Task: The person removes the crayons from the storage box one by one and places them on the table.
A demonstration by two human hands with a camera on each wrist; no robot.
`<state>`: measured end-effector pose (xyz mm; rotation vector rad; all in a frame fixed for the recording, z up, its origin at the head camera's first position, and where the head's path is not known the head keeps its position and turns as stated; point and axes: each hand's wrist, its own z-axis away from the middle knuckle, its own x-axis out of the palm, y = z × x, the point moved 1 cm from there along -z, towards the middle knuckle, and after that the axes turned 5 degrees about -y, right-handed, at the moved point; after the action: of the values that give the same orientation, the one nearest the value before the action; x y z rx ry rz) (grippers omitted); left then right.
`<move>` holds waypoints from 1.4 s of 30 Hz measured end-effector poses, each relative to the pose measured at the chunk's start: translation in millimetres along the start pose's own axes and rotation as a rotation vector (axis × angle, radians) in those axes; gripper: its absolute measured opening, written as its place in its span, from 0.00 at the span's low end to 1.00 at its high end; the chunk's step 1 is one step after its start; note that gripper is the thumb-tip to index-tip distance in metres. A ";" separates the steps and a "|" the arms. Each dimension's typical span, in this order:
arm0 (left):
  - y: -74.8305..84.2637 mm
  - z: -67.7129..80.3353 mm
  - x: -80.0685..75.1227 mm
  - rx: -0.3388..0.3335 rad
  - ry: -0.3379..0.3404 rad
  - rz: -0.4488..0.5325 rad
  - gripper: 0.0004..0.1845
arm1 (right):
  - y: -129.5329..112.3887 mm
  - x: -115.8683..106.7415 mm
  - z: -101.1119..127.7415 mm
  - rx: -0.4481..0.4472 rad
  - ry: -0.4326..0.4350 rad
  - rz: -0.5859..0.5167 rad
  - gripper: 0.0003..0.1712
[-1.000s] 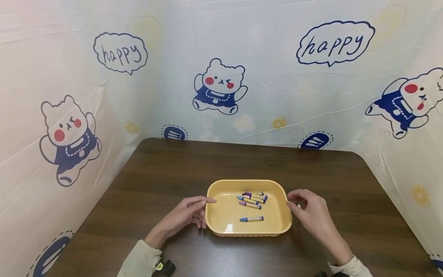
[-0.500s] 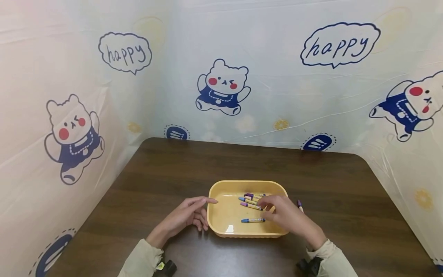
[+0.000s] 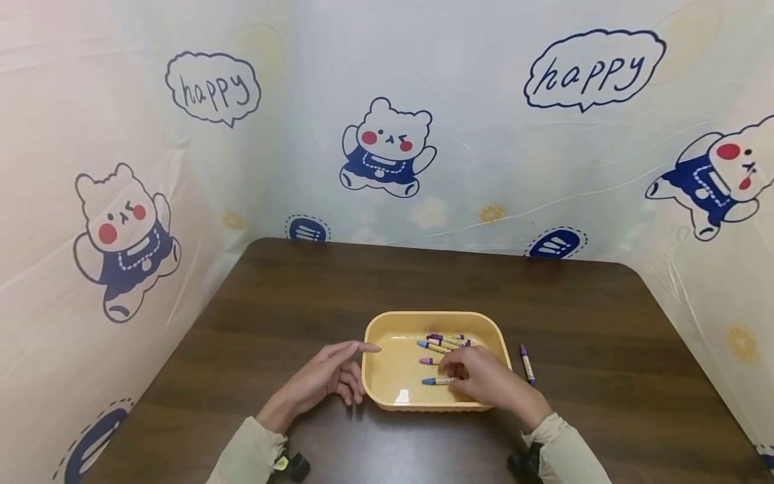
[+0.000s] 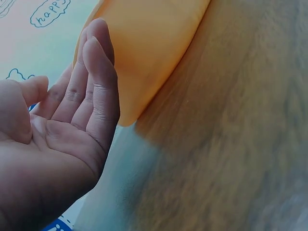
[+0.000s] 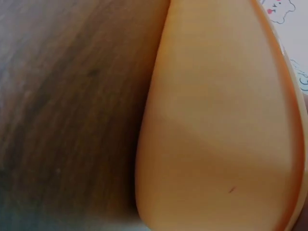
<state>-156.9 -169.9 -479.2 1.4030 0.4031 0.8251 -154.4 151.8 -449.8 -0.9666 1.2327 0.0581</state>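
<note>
A yellow tray [image 3: 387, 386] sits near the front of the dark wooden table [image 3: 302, 296]. My left hand [image 3: 329, 376] rests against the tray's left wall with straight fingers; the left wrist view shows its open palm [image 4: 72, 110] beside the tray [image 4: 144, 57]. My right hand [image 3: 478, 380] reaches into the tray, its bent fingers over a pink crayon [image 3: 426, 361] and above a blue crayon [image 3: 435, 381]. Whether they pinch one is hidden. More crayons [image 3: 446, 341] lie at the tray's far side. In the right wrist view only the tray's outer wall [image 5: 216, 134] shows.
One purple crayon [image 3: 527, 364] lies on the table just right of the tray. Plastic sheeting printed with bears and "happy" bubbles [image 3: 387, 148] walls the table at the back and on both sides. Bare wood stretches behind the tray.
My right hand moved from the tray's right rim into the tray, then down toward the pink and blue crayons. A purple crayon now lies uncovered right of the tray. My left hand stayed put.
</note>
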 end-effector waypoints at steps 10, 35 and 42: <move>-1.4 -1.5 -1.4 -0.008 0.021 0.000 0.32 | 1.4 1.2 0.0 0.025 -0.012 -0.009 0.08; -4.8 -4.4 -0.4 0.025 0.034 -0.006 0.31 | 0.2 -29.5 13.9 0.000 0.020 0.036 0.09; -4.6 -3.5 0.2 0.019 0.039 -0.011 0.31 | 2.3 -45.1 20.7 0.004 0.090 0.032 0.09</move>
<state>-158.0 -167.1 -484.1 1.4029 0.4490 0.8421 -157.1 186.7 -414.6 -0.9543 1.3306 0.0376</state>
